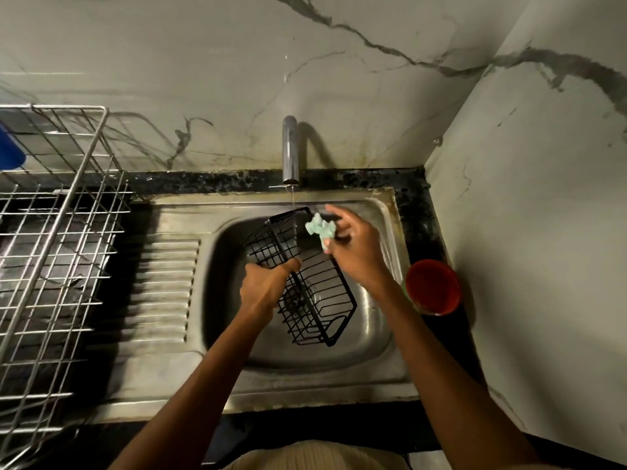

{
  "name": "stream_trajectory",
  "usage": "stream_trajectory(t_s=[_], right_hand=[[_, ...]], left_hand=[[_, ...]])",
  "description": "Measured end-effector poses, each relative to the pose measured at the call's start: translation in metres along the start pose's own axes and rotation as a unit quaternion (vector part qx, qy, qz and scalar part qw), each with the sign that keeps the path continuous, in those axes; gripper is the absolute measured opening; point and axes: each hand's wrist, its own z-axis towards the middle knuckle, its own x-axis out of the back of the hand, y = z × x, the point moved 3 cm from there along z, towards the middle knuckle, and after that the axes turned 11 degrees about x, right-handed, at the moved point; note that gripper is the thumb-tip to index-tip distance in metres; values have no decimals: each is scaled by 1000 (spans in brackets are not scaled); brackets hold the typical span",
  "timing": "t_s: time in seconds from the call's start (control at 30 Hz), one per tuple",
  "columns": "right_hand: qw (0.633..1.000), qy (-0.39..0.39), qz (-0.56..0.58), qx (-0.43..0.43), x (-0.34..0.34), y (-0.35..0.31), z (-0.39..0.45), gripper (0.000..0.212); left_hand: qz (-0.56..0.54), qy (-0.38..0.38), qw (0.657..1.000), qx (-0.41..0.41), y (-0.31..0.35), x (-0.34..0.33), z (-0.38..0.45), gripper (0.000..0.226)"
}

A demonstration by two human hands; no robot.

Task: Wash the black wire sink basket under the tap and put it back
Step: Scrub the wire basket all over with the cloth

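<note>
Item: black wire sink basket (319,300), oblong, with grid walls and a floor of parallel wires.
Pose: tilted over the bowl of the steel sink (322,381), far end raised.
Hold: left hand (266,288) grips its long rim; right hand (353,252) holds a crumpled pale green scrubber (320,228) at its far end.
Tap (290,150): chrome spout, thin stream running onto the basket's far end.
</note>
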Motion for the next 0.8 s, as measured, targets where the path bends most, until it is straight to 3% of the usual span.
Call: stream_trajectory(t_s=[0.13,0.27,0.5,0.7,0.8], right_hand=[[991,-59,-87,86,-46,-19,27,63],[958,-130,-177,185,-77,-15,32,56],[954,-124,-229,151,-56,16,51,37],[922,-179,-218,266,-95,-25,42,49],[906,-197,-262,269,-90,-12,53,30]], left_hand=[[71,15,997,-23,2,7,-2,99],[90,-2,995,-41,0,19,-1,104],[46,-63,997,-26,-7,37,6,75],[29,-105,994,2,-10,36,10,77],[-5,-126,992,9,-18,46,15,70]])
